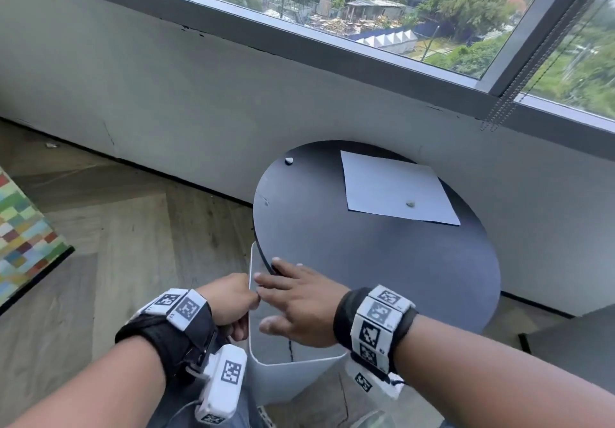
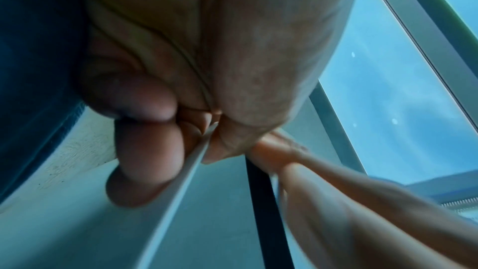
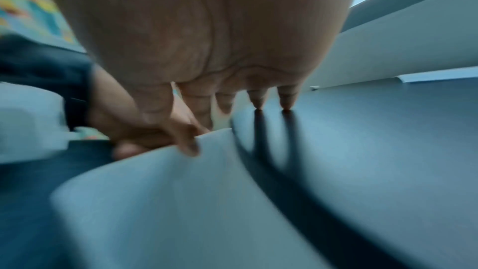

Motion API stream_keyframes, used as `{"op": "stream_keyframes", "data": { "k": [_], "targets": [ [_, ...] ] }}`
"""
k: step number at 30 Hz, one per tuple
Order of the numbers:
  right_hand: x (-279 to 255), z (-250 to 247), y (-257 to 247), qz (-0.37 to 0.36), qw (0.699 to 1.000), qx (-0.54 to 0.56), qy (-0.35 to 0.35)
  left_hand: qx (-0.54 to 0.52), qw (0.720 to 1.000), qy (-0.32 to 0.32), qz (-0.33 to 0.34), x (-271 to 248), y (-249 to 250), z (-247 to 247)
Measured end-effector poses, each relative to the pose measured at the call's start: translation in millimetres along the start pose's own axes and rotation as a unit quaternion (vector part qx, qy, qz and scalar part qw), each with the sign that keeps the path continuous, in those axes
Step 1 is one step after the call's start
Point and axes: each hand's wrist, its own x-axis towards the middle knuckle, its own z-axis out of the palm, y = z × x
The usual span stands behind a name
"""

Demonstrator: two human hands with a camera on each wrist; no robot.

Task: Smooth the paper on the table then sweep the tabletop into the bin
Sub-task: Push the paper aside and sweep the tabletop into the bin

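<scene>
A flat white sheet of paper [image 1: 396, 189] lies on the far right part of the round black table [image 1: 382, 261]. A small grey crumb [image 1: 410, 204] rests on the paper, and a white crumb [image 1: 289, 160] lies near the table's far left edge. A white bin [image 1: 293, 377] stands against the table's near left edge, its rim just below the tabletop. My left hand [image 1: 233, 304] grips the bin's rim [image 2: 186, 171]. My right hand [image 1: 296, 297] is spread flat over the bin mouth, its fingertips [image 3: 258, 105] touching the table edge.
A grey wall and a large window run behind the table, with a bead cord [image 1: 519, 71] hanging at right. Wood floor lies to the left, with a multicoloured patterned panel [image 1: 23, 238] at the far left. A small scrap [image 1: 51, 145] lies on the floor by the wall.
</scene>
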Motion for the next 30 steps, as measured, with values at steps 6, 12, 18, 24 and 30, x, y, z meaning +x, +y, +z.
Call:
{"op": "stream_keyframes", "data": {
  "k": [6,12,18,24,30],
  "targets": [
    [-75.4,11.8,55.1,0.280,0.924,0.223,0.134,-0.010,1.000,-0.006,-0.024,7.1,1.0,-1.6],
    [-89.1,51.1,47.3,0.417,0.887,0.187,0.061,-0.019,0.998,-0.013,-0.059,12.8,-0.8,-0.7],
    [-65.2,42.0,-28.9,0.098,0.976,0.181,0.074,-0.017,0.999,-0.017,-0.046,15.9,-5.1,-1.3],
    [-58.2,11.6,85.7,0.330,0.887,0.254,0.201,-0.022,0.999,-0.002,-0.040,13.4,-2.7,2.5],
    [-40.1,20.9,119.2,0.437,0.885,0.152,0.053,-0.020,0.998,-0.022,-0.049,16.9,-2.3,-1.3]
  ]
}}
